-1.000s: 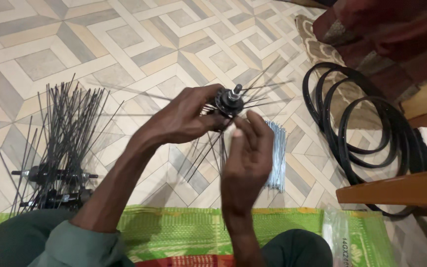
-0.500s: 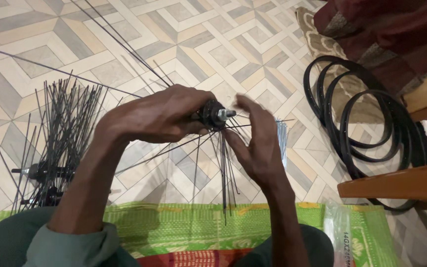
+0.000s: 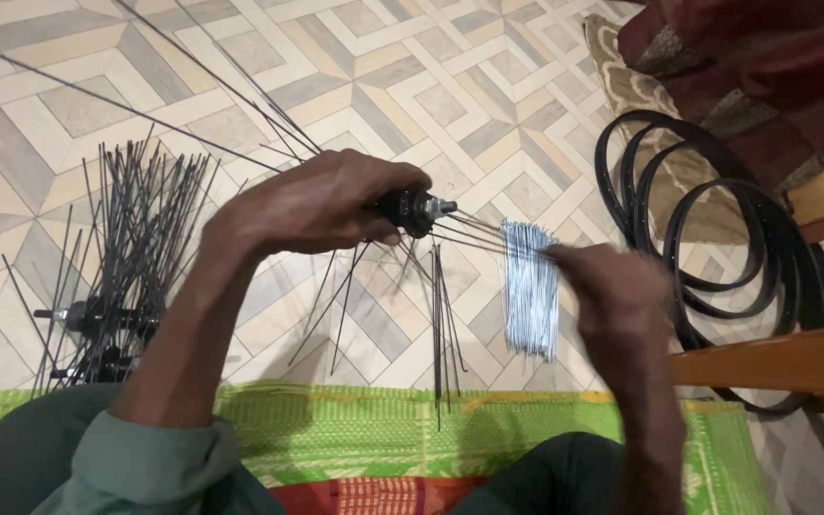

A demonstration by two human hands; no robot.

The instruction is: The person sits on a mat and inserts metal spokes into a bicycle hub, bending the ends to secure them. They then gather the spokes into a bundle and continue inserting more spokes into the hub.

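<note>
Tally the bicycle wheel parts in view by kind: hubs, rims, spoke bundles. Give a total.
Black hubs with spokes fitted: 3 – one in the left hand at, two on the floor at and
Black rims: 3, stacked by the wooden bench
Silver loose-spoke bundle: 1, by the right hand
Total: 7

hub [image 3: 410, 208] centre | spoke bundle [image 3: 529, 286] right | rims [image 3: 717, 248] far right, probably stacked

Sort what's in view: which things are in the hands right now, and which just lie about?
In hand:
left hand grips black hub with spokes
right hand at bundle of silver spokes

Lying about:
spoked hubs on the floor
black rims
green mat
</note>
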